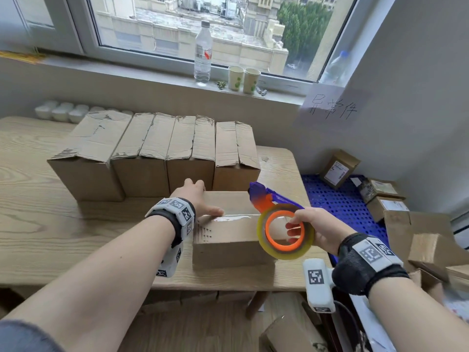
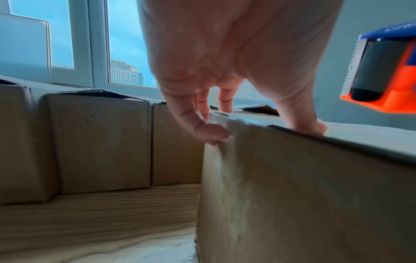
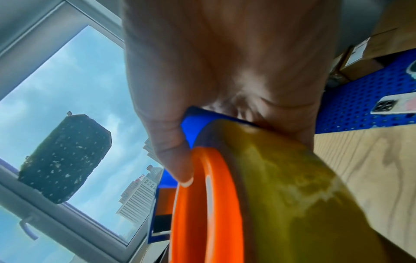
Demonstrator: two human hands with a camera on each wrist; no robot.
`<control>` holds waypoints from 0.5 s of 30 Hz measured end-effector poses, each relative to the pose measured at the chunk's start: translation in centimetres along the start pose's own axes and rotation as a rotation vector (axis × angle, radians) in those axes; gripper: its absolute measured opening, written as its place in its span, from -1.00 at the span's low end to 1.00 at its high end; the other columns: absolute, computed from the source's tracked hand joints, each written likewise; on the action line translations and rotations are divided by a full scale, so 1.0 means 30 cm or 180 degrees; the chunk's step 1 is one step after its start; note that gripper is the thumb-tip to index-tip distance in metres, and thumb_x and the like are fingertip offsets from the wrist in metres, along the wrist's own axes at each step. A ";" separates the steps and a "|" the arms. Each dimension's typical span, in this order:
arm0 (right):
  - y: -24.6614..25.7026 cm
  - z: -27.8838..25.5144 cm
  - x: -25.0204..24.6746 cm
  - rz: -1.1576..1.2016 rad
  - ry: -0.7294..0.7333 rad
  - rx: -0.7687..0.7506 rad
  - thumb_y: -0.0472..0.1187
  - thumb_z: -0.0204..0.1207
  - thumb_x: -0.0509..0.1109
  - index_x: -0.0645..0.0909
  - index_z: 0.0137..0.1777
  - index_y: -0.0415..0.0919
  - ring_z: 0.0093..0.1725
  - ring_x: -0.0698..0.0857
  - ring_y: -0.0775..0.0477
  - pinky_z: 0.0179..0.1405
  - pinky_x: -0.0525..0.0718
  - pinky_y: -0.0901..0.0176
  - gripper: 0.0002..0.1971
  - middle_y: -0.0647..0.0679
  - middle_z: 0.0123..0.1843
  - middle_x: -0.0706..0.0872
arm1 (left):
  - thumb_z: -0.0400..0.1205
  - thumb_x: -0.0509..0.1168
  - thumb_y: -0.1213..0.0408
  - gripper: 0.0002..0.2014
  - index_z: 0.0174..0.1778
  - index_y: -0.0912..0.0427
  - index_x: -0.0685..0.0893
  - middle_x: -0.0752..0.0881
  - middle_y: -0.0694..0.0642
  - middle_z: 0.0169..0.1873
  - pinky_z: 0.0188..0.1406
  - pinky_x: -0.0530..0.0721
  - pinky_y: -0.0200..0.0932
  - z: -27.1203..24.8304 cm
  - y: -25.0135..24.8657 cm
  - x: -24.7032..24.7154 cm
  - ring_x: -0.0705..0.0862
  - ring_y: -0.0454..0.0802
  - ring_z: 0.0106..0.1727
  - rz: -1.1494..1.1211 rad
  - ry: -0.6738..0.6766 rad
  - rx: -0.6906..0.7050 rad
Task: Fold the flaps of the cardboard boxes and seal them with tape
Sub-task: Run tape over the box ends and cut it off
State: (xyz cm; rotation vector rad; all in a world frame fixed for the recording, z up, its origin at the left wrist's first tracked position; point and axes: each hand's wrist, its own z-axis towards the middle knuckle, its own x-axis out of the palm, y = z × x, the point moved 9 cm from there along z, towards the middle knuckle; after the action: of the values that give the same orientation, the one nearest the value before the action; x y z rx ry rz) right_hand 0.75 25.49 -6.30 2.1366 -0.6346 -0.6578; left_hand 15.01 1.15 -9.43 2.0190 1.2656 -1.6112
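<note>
A shut cardboard box (image 1: 228, 240) lies near the table's front edge. A strip of clear tape (image 1: 238, 216) runs along its top seam to the dispenser. My left hand (image 1: 198, 199) presses on the box's left end, thumb flat on the tape. In the left wrist view the fingers (image 2: 202, 128) hold the tape end (image 2: 219, 119) down over the box (image 2: 303, 195) edge. My right hand (image 1: 314, 224) grips the blue and orange tape dispenser (image 1: 285, 231) over the box's right end. The roll (image 3: 281, 195) fills the right wrist view under my right hand (image 3: 225, 71).
Several taller boxes (image 1: 142, 153) with folded, untaped flaps stand in a row just behind. A blue perforated pallet (image 1: 340, 199) at the right carries small boxes (image 1: 338, 168) and a phone (image 3: 394, 105). A bottle (image 1: 203, 52) and paper cups (image 1: 243, 78) sit on the sill.
</note>
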 end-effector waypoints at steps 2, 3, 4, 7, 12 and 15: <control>-0.022 -0.009 -0.008 0.0139 0.0005 0.0073 -0.42 0.47 0.30 0.57 -0.07 -0.36 -0.10 0.68 -0.26 -0.04 0.68 -0.09 -0.92 -0.30 -0.13 0.67 | 0.27 0.42 -0.39 -0.14 0.33 0.10 0.43 0.44 0.13 0.25 0.14 0.63 0.04 0.004 -0.011 0.007 0.59 0.14 0.20 -0.0014 0.0009 -0.0015; -0.033 -0.011 -0.021 0.0204 -0.0023 0.0118 -0.41 0.47 0.30 0.58 -0.07 -0.36 -0.10 0.68 -0.25 -0.06 0.68 -0.06 -0.93 -0.29 -0.13 0.66 | 0.26 0.42 -0.40 -0.12 0.34 0.12 0.43 0.44 0.15 0.26 0.15 0.62 0.03 0.007 -0.017 0.010 0.58 0.15 0.21 -0.0030 0.0009 -0.0031; -0.045 -0.014 -0.036 0.0265 -0.0051 0.0174 -0.39 0.48 0.30 0.58 -0.06 -0.36 -0.09 0.67 -0.24 -0.05 0.66 -0.06 -0.92 -0.28 -0.13 0.66 | 0.26 0.41 -0.42 -0.10 0.35 0.13 0.43 0.45 0.17 0.26 0.15 0.61 0.03 0.010 -0.024 0.015 0.58 0.17 0.23 -0.0045 0.0012 -0.0053; -0.089 -0.019 -0.080 0.0306 -0.0084 0.0404 -0.32 0.48 0.31 0.58 0.02 -0.36 -0.10 0.66 -0.21 0.03 0.65 -0.08 -0.84 -0.30 -0.10 0.67 | 0.29 0.35 -0.45 -0.10 0.36 0.16 0.44 0.47 0.20 0.28 0.11 0.59 -0.01 0.018 -0.059 0.036 0.58 0.18 0.24 -0.0035 0.0001 -0.0082; -0.123 -0.009 -0.102 0.0585 -0.0088 0.0464 -0.30 0.46 0.33 0.58 0.03 -0.32 -0.16 0.72 -0.23 0.00 0.69 -0.06 -0.82 -0.34 -0.05 0.72 | 0.45 0.24 -0.39 -0.26 0.26 0.21 0.54 0.59 0.21 0.17 -0.13 0.51 -0.10 0.021 -0.164 0.067 0.63 0.15 0.13 -0.0016 -0.0001 0.0023; -0.110 0.011 -0.143 0.0961 -0.0347 0.0372 -0.34 0.45 0.28 0.56 -0.09 -0.32 -0.34 0.65 -0.15 -0.14 0.67 0.04 -0.91 -0.29 -0.19 0.65 | 0.50 0.20 -0.36 -0.36 0.10 0.20 0.65 0.72 0.11 -0.07 -0.22 0.55 -0.16 0.028 -0.240 0.101 0.67 0.08 -0.08 0.0039 0.0249 0.0162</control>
State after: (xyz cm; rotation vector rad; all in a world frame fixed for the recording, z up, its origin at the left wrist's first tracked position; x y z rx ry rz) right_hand -1.91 29.85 -8.10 2.0613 -1.0535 -0.5841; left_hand 9.05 6.18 -10.26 2.1354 1.2481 -1.5890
